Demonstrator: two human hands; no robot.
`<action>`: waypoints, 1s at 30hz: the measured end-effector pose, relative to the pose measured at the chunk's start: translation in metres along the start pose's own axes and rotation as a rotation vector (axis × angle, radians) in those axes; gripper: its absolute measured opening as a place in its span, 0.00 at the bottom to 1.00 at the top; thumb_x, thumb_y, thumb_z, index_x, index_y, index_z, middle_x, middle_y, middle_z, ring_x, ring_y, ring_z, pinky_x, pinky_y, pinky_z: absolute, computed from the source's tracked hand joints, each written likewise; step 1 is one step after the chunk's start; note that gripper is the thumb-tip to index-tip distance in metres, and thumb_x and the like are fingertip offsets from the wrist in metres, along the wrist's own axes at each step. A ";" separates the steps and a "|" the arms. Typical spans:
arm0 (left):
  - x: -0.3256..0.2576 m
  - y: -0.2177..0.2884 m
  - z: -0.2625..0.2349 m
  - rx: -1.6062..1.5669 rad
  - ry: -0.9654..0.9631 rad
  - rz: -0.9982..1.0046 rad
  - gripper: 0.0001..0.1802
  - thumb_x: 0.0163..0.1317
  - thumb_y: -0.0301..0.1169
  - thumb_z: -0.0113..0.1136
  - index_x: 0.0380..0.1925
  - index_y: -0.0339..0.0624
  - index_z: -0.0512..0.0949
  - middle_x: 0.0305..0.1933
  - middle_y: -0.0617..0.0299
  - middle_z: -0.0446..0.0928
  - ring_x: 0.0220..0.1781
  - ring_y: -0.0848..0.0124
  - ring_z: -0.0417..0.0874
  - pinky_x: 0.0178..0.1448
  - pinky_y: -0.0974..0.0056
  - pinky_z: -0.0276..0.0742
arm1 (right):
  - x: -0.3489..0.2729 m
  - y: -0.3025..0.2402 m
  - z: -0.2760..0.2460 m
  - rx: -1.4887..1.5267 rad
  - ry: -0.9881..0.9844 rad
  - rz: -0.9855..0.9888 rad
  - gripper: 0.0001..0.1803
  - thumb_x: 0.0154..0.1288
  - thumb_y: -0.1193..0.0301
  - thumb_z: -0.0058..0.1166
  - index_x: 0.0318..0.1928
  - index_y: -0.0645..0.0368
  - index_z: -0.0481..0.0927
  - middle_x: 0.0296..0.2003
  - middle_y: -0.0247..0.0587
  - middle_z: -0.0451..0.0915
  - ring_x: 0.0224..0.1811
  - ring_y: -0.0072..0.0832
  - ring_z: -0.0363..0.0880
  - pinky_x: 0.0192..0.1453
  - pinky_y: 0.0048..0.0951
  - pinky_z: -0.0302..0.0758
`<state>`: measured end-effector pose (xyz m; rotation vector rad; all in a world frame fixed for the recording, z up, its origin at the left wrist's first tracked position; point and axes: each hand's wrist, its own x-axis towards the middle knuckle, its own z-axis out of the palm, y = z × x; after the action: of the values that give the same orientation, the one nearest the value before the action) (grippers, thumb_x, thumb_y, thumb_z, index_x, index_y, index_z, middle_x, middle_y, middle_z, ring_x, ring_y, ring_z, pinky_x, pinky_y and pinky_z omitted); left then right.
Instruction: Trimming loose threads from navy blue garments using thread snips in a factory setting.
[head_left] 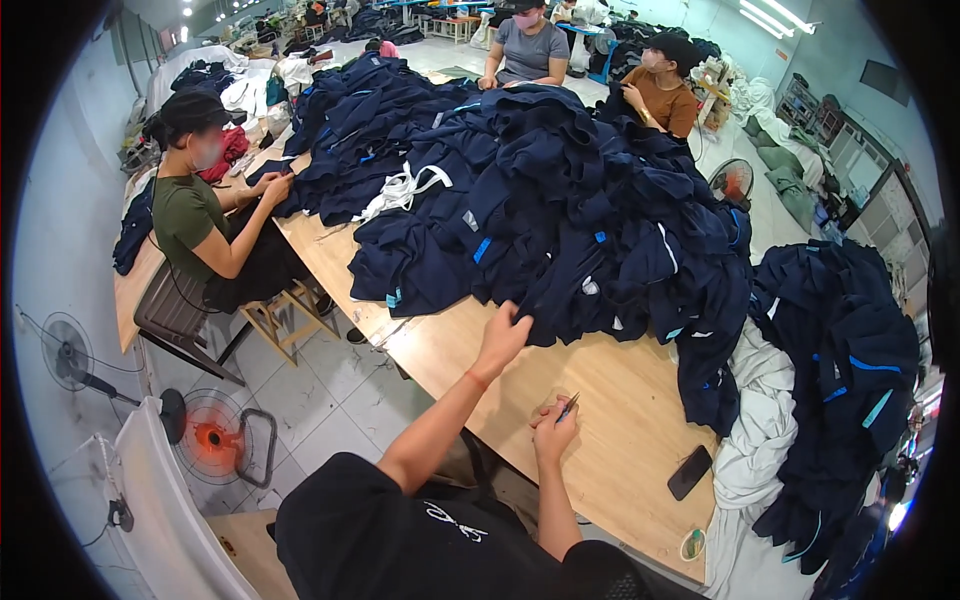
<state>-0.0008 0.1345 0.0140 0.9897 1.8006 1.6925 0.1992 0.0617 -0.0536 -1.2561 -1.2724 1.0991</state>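
My left hand (502, 338) reaches to the near edge of a big heap of navy garments (530, 190), its fingers closed on the cloth of one navy garment (555, 310) there. Closer to me, my right hand (553, 428) is curled just over the wooden table (610, 390). A small, dark, pointed tool that looks like thread snips (570, 405) sticks out of that fist, tip up and to the right; its rest is hidden in the palm. Blue and white tags show here and there on the heap, and white straps (403, 192) lie on its left part.
A phone (690, 472) and a small round container (693, 544) lie at the table's right end. Beyond that end hang white cloth (755, 430) and more navy garments (840, 370). One co-worker (190, 215) sits at left, two more behind the heap. A floor fan (212, 437) stands at lower left.
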 end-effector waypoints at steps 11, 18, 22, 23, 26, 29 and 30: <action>-0.165 0.039 -0.134 -0.238 -0.256 -0.628 0.05 0.64 0.27 0.59 0.36 0.37 0.76 0.27 0.61 0.78 0.28 0.72 0.82 0.24 0.63 0.75 | -0.005 0.011 -0.001 -0.011 0.011 -0.017 0.13 0.87 0.66 0.45 0.54 0.65 0.75 0.25 0.40 0.79 0.17 0.24 0.79 0.20 0.28 0.76; -0.172 0.030 -0.160 0.505 -0.116 -0.036 0.10 0.55 0.21 0.61 0.39 0.37 0.81 0.32 0.50 0.80 0.33 0.53 0.82 0.37 0.56 0.79 | -0.003 0.000 -0.009 0.089 -0.047 0.126 0.13 0.86 0.67 0.48 0.55 0.65 0.78 0.32 0.39 0.84 0.20 0.20 0.79 0.24 0.23 0.75; -0.131 0.122 -0.137 0.396 0.077 0.377 0.14 0.47 0.14 0.60 0.35 0.39 0.82 0.39 0.52 0.77 0.40 0.51 0.82 0.41 0.57 0.79 | -0.005 -0.042 -0.017 0.166 -0.257 0.138 0.16 0.81 0.71 0.58 0.63 0.62 0.81 0.41 0.34 0.85 0.25 0.11 0.70 0.28 0.18 0.68; -0.128 0.136 -0.128 0.393 0.081 0.380 0.14 0.47 0.14 0.60 0.35 0.39 0.82 0.39 0.52 0.77 0.40 0.51 0.82 0.41 0.57 0.79 | -0.009 -0.067 -0.019 0.165 -0.258 0.133 0.16 0.81 0.71 0.58 0.63 0.62 0.81 0.41 0.34 0.85 0.25 0.11 0.70 0.28 0.18 0.68; -0.127 0.174 -0.100 0.134 -0.008 0.794 0.19 0.43 0.11 0.61 0.35 0.41 0.83 0.42 0.53 0.73 0.38 0.53 0.80 0.41 0.56 0.78 | -0.029 -0.159 -0.016 0.206 -0.314 -0.153 0.28 0.63 0.87 0.65 0.65 0.63 0.81 0.61 0.34 0.79 0.26 0.10 0.65 0.31 0.16 0.60; -0.135 0.217 -0.080 -0.200 -0.142 1.007 0.18 0.44 0.11 0.65 0.37 0.39 0.84 0.42 0.54 0.73 0.37 0.56 0.78 0.39 0.56 0.76 | -0.022 -0.157 -0.024 0.286 -0.089 -0.164 0.29 0.63 0.85 0.67 0.65 0.63 0.80 0.59 0.33 0.80 0.28 0.09 0.66 0.30 0.15 0.60; -0.139 0.223 -0.081 -0.244 -0.154 1.048 0.20 0.45 0.12 0.67 0.41 0.37 0.84 0.43 0.53 0.72 0.37 0.58 0.78 0.39 0.57 0.75 | -0.026 -0.179 -0.033 0.140 -0.099 -0.282 0.29 0.63 0.86 0.66 0.65 0.63 0.80 0.57 0.34 0.81 0.29 0.09 0.68 0.31 0.14 0.60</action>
<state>0.0651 -0.0291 0.2249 2.0753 0.9297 2.2092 0.2142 0.0254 0.1263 -0.8962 -1.3746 1.0353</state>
